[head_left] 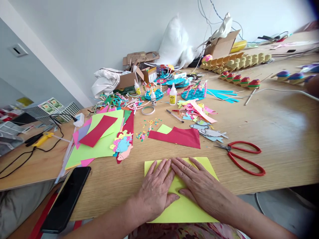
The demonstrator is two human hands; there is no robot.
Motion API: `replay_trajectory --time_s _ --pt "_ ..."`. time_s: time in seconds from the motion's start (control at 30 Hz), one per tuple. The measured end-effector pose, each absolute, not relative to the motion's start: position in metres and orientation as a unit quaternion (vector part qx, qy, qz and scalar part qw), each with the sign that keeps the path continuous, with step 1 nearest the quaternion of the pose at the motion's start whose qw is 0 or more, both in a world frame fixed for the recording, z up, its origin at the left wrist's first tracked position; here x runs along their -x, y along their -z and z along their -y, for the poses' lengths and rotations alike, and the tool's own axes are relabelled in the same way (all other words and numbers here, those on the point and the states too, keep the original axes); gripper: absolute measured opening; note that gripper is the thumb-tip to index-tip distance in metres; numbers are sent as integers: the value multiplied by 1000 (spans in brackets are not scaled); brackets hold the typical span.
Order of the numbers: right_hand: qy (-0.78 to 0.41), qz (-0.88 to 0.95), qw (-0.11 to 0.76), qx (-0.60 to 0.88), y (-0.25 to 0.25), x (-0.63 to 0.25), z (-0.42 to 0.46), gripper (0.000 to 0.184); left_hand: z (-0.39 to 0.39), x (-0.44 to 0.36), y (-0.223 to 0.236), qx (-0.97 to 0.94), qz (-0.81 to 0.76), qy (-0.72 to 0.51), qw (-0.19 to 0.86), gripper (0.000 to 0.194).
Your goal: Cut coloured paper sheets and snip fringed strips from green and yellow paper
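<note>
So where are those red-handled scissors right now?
In the head camera's view, the red-handled scissors lie open on the table, to the right of the yellow paper under both hands, near the grey paper fish.

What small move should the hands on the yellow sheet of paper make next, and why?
Perhaps the left hand and right hand should sweep gently apart along the far edge: they already lie flat on the yellow paper sheet, fingertips close together there, while the red-handled metal scissors lie aside.
</note>
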State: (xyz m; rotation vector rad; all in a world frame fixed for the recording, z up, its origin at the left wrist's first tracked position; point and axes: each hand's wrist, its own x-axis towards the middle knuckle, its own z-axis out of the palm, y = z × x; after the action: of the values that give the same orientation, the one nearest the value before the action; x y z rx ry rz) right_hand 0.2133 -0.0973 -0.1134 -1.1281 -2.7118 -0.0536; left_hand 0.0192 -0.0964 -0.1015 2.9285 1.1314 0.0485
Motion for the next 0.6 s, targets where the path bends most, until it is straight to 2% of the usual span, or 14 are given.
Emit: replay_trajectory --time_s 0.37,0.6 --pt "-20 916 83 393 113 -215 96 61 97 -16 104 -933 -359 -10 17 60" --pt "-4 907 105 408 117 -224 95 54 97 -16 105 -933 -359 -12 20 60"
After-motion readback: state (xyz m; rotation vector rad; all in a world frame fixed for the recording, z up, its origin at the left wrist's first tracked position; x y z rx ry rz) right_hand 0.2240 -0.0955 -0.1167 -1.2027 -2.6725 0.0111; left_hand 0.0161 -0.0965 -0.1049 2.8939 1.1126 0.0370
